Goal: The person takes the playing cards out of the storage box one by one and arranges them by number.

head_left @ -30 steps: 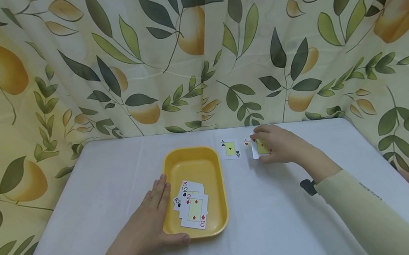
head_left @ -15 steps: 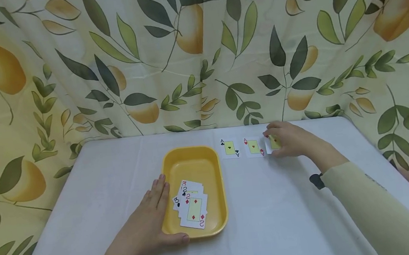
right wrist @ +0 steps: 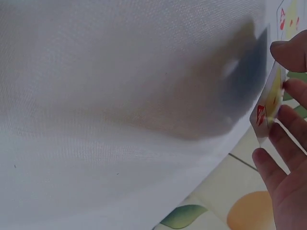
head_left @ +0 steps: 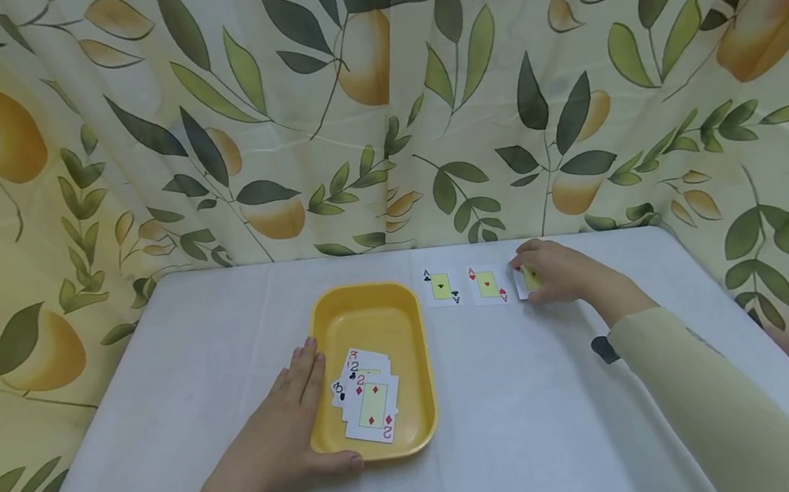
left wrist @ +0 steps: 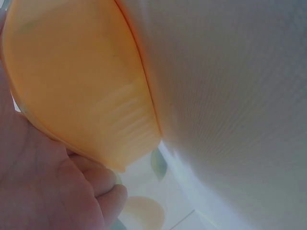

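Red-suit playing card [head_left: 521,284], prob. an ace, suit mostly covered, is in my R hand [head_left: 554,268]: thumb + fingers pinch its edges, card tilted. It's at approx. 2 o'clock from the yellow tray [head_left: 366,321]. At its 9 o'clock, just beside, lies the ace of hearts [head_left: 488,284]; ace of clubs [head_left: 441,287] further out, same dir. Main risk: if I let go w/ it tilted, it could skid or overlap the hearts; a dragging fingertip could pull it crooked. Too hard a squeeze might bow it. L hand [head_left: 290,417] is at the tray's 8 o'clock, fingers straight along the wall, not clenched; leaning hard there could shove the tray + shift the 2 of diamonds [head_left: 373,410], atop other cards at the 6 o'clock end. White tablecloth [head_left: 497,395] underneath; fruit-print curtain [head_left: 367,56] at 12.
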`<action>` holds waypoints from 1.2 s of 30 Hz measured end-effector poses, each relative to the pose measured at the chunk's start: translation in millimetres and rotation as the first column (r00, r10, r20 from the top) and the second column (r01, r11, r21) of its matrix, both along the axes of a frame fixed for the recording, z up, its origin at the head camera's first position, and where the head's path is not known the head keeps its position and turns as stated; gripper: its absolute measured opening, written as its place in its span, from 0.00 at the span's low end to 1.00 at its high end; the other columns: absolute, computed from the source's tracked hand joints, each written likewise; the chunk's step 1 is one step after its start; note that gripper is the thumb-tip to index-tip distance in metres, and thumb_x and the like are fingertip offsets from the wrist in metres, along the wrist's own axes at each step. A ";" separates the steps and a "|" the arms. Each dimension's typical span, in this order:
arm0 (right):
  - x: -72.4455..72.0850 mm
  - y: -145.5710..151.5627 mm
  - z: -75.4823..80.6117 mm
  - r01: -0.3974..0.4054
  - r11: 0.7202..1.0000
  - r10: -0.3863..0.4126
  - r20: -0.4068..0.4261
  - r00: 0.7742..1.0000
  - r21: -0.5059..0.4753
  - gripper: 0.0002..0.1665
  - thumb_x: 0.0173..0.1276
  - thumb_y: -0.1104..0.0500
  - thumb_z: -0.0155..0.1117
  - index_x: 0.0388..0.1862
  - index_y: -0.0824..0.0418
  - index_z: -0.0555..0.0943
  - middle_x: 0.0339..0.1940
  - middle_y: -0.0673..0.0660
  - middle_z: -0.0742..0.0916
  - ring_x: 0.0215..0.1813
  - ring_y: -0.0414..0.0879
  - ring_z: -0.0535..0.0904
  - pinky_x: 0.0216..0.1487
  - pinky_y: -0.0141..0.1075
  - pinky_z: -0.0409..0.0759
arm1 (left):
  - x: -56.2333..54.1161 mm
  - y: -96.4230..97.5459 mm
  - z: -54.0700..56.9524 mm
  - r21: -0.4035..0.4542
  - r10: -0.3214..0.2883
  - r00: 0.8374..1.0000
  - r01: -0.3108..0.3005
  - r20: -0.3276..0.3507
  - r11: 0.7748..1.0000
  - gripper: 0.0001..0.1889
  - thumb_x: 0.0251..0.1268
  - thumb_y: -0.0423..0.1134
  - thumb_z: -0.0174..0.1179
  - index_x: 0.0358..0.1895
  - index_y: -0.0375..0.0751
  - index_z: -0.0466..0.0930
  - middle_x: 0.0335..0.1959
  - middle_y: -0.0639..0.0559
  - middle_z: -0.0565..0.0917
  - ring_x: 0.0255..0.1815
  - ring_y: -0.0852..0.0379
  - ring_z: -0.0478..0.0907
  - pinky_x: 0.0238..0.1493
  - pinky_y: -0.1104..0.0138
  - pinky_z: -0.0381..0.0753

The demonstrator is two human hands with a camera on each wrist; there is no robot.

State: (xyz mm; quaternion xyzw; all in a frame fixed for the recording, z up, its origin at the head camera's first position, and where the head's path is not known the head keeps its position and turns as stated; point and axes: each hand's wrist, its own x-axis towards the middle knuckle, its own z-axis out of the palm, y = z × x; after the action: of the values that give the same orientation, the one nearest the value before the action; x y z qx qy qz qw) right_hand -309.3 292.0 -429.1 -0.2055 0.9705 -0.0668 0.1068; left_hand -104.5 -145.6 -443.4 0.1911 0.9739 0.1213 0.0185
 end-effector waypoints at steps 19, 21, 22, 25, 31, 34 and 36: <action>-4.9 4.9 -14.1 0.029 0.999 -0.027 0.077 0.997 -0.029 0.36 0.55 0.57 0.74 0.65 0.61 0.78 0.71 0.69 0.71 0.72 0.68 0.64 0.71 0.65 0.62 | -1.1 0.7 0.1 -0.005 0.013 0.999 -0.013 0.045 1.000 0.73 0.37 0.87 0.55 0.80 0.35 0.46 0.83 0.45 0.38 0.83 0.47 0.38 0.79 0.52 0.53; -4.6 5.4 -15.0 0.036 0.999 -0.033 0.080 0.996 -0.038 0.36 0.55 0.57 0.74 0.65 0.61 0.78 0.72 0.69 0.70 0.72 0.68 0.64 0.71 0.66 0.61 | -0.5 0.5 0.1 -0.009 0.015 0.999 -0.015 0.046 1.000 0.73 0.37 0.87 0.55 0.80 0.35 0.46 0.83 0.45 0.38 0.83 0.47 0.39 0.79 0.52 0.53; -4.2 5.7 -15.0 0.042 0.998 -0.038 0.082 0.996 -0.040 0.36 0.55 0.57 0.74 0.65 0.60 0.78 0.72 0.68 0.70 0.73 0.68 0.63 0.72 0.66 0.61 | -0.4 0.3 0.3 -0.010 0.017 0.999 -0.016 0.046 1.000 0.73 0.37 0.87 0.55 0.80 0.35 0.46 0.83 0.45 0.38 0.83 0.47 0.38 0.79 0.52 0.53; -1.8 5.8 -13.9 0.047 0.997 -0.043 0.082 0.996 -0.054 0.37 0.55 0.57 0.74 0.66 0.60 0.77 0.73 0.69 0.69 0.73 0.69 0.62 0.72 0.67 0.60 | -0.2 0.1 0.7 -0.010 0.017 0.999 -0.016 0.045 1.000 0.73 0.37 0.87 0.55 0.80 0.35 0.46 0.83 0.45 0.38 0.83 0.47 0.39 0.79 0.52 0.53; 11.4 -2.7 -2.6 0.011 0.995 -0.008 0.032 0.999 -0.097 0.40 0.54 0.58 0.71 0.69 0.61 0.74 0.73 0.68 0.69 0.74 0.67 0.61 0.72 0.65 0.60 | -0.4 0.1 1.4 -0.014 0.019 0.999 -0.018 0.047 1.000 0.73 0.37 0.88 0.53 0.80 0.35 0.47 0.83 0.45 0.38 0.83 0.47 0.39 0.79 0.52 0.53; 23.0 -17.4 9.0 -0.019 0.991 0.019 -0.003 1.000 -0.129 0.42 0.55 0.56 0.72 0.70 0.60 0.73 0.74 0.66 0.68 0.74 0.67 0.61 0.72 0.65 0.62 | -0.1 -0.1 1.1 -0.014 0.020 0.999 -0.019 0.050 1.000 0.73 0.37 0.88 0.53 0.80 0.35 0.47 0.83 0.45 0.38 0.83 0.47 0.39 0.79 0.51 0.54; 31.0 -29.1 16.6 -0.036 0.989 0.033 -0.024 0.999 -0.147 0.44 0.55 0.54 0.73 0.71 0.59 0.72 0.75 0.65 0.68 0.75 0.65 0.61 0.71 0.64 0.63 | 0.1 -0.3 1.0 -0.011 0.019 0.999 -0.018 0.046 1.000 0.73 0.37 0.87 0.54 0.80 0.35 0.46 0.83 0.45 0.38 0.83 0.47 0.39 0.79 0.52 0.54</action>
State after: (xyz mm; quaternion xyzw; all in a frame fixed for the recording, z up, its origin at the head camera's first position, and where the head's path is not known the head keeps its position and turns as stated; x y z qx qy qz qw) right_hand -278.3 262.9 -412.5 -0.2304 0.9603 -0.1340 0.0820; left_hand -104.4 -145.9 -442.4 0.1792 0.9755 0.1206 0.0411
